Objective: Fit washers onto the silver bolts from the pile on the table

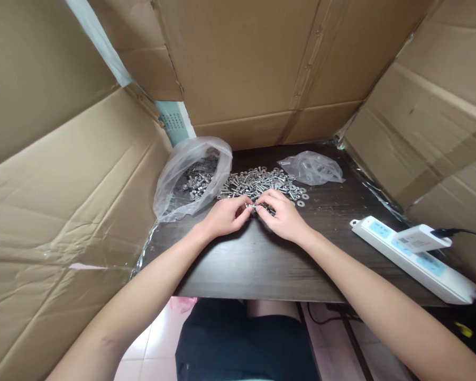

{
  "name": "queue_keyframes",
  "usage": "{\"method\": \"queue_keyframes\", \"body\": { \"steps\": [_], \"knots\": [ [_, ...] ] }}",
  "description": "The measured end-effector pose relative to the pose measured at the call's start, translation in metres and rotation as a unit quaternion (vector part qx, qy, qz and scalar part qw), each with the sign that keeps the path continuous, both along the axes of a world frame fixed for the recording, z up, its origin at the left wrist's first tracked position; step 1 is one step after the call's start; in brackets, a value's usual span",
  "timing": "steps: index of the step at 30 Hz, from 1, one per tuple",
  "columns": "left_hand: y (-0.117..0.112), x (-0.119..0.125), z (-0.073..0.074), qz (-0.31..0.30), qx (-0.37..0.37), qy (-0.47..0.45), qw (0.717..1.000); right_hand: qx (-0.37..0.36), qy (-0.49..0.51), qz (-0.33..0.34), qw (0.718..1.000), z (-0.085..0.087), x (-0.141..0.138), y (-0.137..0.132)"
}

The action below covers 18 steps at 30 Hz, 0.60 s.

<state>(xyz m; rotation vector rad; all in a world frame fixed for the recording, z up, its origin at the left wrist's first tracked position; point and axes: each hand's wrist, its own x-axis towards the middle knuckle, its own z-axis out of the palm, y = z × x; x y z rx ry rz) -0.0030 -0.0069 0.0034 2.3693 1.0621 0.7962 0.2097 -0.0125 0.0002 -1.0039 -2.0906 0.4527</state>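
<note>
Over the middle of the dark table, my left hand (pixel 228 216) and my right hand (pixel 281 214) meet fingertip to fingertip. Between them is a small metal bolt (pixel 253 206), pinched at one end by each hand. Whether a nut or washer sits on it is too small to tell. Just beyond my fingers spreads a loose pile of bolts, nuts and washers (pixel 257 180). A few flat washers (pixel 300 203) lie at its right edge. To the left, a clear plastic bag (pixel 164 196) stands with its mouth wide, holding more metal fasteners (pixel 198 182).
A second clear plastic bag (pixel 313 168) lies crumpled at the back right. On the right of the table (pixel 241 270) is a white power strip (pixel 412 259) with a white charger (pixel 422 238) and black cable. Cardboard walls (pixel 254 63) enclose the back and both sides.
</note>
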Motion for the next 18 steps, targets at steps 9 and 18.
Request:
{"method": "queue_keyframes", "body": {
  "steps": [9,18],
  "knots": [
    [0.0004,-0.001,-0.0006,0.013,0.01,0.008,1.0,-0.017,-0.001,-0.001,1.0,0.0004,-0.0006,-0.0011],
    [-0.0002,-0.0006,0.0011,0.011,0.008,0.006,1.0,-0.012,0.007,-0.001,1.0,0.0009,-0.0013,-0.0013]
  ]
}}
